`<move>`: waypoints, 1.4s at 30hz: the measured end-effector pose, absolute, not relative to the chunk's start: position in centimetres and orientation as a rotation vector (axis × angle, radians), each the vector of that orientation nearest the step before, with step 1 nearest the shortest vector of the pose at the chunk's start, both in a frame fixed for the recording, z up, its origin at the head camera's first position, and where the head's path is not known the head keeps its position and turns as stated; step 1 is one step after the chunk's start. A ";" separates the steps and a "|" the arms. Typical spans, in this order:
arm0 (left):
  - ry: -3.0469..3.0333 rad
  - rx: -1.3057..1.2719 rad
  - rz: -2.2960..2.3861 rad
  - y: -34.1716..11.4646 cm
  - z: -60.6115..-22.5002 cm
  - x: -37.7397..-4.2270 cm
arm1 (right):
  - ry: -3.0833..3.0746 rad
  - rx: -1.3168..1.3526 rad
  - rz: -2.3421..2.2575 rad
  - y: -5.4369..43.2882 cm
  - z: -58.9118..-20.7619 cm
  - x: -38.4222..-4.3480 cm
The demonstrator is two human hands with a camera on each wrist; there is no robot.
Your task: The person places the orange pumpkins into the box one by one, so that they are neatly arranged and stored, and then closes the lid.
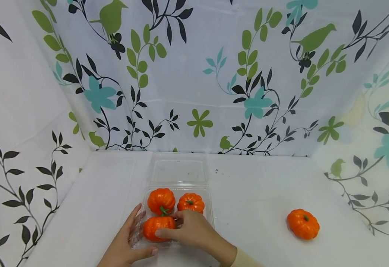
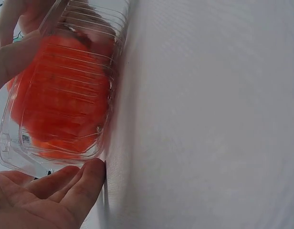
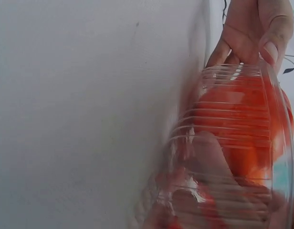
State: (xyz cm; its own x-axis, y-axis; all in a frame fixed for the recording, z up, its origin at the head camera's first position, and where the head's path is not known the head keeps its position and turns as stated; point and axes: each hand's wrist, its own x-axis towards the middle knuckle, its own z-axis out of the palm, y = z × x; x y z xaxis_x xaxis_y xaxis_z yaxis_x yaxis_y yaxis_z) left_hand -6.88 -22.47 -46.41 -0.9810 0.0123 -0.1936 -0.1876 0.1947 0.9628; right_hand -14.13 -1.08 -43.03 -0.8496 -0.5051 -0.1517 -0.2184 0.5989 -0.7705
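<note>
A clear plastic clamshell container (image 1: 210, 217) stands on the white table with its lid (image 1: 177, 168) folded back behind it. Inside it sit three small orange pumpkins. My right hand (image 1: 196, 228) reaches into the front of the tray and grips the front-left pumpkin (image 1: 157, 228), which lies tipped with its green stem pointing back. Behind it are the back-left pumpkin (image 1: 161, 200) and the back-right pumpkin (image 1: 190, 202), partly covered by the right hand. My left hand (image 1: 124, 241) rests along the container's left side, its fingers (image 2: 85, 191) extended against the ribbed wall.
Another small orange pumpkin (image 1: 303, 224) lies on the white table (image 1: 248, 207), well to the right of the container. A curtain printed with leaves and birds (image 1: 194, 74) hangs behind the table and along both sides.
</note>
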 end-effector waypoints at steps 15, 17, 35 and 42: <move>2.266 -0.193 1.928 -22.3 -46.3 -6.9 | 2.541 -0.574 -1.058 2.0 -41.5 -13.5; 2.263 -0.194 1.930 -22.3 -46.3 -6.9 | 2.523 -0.561 -1.093 2.8 -41.2 -13.4; 2.262 -0.204 1.913 -22.4 -46.5 -7.0 | 2.746 -0.640 -1.614 16.1 -40.0 -13.0; 2.264 -0.201 1.919 -22.3 -46.6 -7.0 | 2.997 -0.667 -1.580 21.3 -39.9 -13.3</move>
